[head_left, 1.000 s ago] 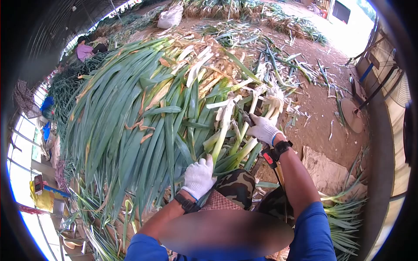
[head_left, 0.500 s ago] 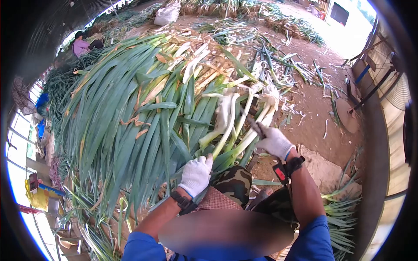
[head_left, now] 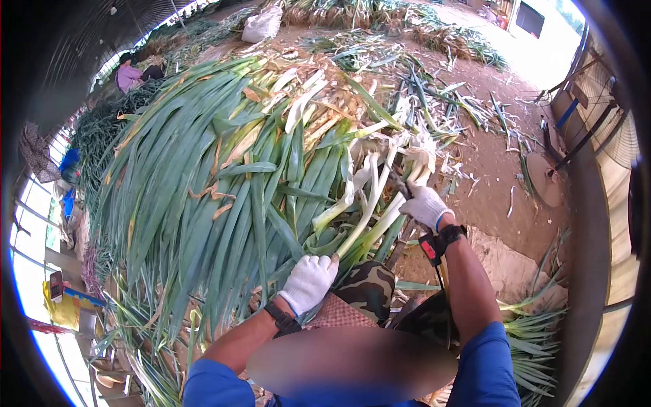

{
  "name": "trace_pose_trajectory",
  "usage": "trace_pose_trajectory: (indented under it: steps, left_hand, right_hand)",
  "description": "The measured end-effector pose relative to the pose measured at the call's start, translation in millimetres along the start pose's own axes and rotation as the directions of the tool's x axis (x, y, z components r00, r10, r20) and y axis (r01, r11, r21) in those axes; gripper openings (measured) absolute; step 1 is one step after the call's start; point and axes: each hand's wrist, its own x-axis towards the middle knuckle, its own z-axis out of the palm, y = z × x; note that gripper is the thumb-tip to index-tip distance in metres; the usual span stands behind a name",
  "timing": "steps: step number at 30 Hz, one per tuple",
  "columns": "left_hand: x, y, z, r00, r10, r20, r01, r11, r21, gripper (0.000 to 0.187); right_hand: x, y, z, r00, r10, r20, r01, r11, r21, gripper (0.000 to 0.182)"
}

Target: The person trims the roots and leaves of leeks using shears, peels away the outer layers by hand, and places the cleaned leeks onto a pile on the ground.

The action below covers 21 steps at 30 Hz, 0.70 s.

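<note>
While the left hand (head_left: 308, 281) in a white glove pressed down on the green leaves at lower centre of the frame, its fingers curled over the leaf bundle, grasping it against the knee in camouflage trousers (head_left: 368, 288). Right hand (head_left: 424, 205), also white-gloved, sat right of centre, fingers clenched around a dark-handled knife (head_left: 399, 184); blade mostly hidden among the stalks, can't tell its edge. Held leeks (head_left: 369, 203) lay between both hands, pale stalks running up-right from the left hand toward the right one, root ends near the knife.

Big leek pile (head_left: 217, 163) filled the centre and left of the frame, green tops fanning to lower left, pale and yellowed ends toward upper centre. Black wristband (head_left: 283, 319) on left wrist; black band with a red tag (head_left: 437, 242) on right wrist. Blue sleeves at the bottom edge.

Dirt floor (head_left: 495, 169) at right carried scattered trimmings (head_left: 434, 95), well apart from the hands. Tan sacking (head_left: 505, 261) lay just right of the right forearm, with more leeks at lower right. White sack (head_left: 261, 24) at top centre. Another person (head_left: 129, 73) in a purple top sat at upper left, well apart. Yellow item (head_left: 64, 305) at far left edge, too small to tell. Fan (head_left: 620, 139) at right edge.
</note>
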Motion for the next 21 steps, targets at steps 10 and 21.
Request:
trace_pose_trajectory:
  steps: [10, 21]
  left_hand:
    - [-8, -7, -15, 0.98, 0.198, -0.023, -0.199, 0.98, -0.014, 0.034]
    - [88, -142, -59, 0.892, -0.451, -0.017, 0.414, 0.833, -0.368, 0.021]
  right_hand:
    - [-31, -24, 3, 0.991, -0.122, 0.052, 0.13, 0.974, -0.188, 0.051]
    - [-78, -15, 6, 0.996, -0.031, 0.08, 0.063, 0.901, -0.428, 0.077]
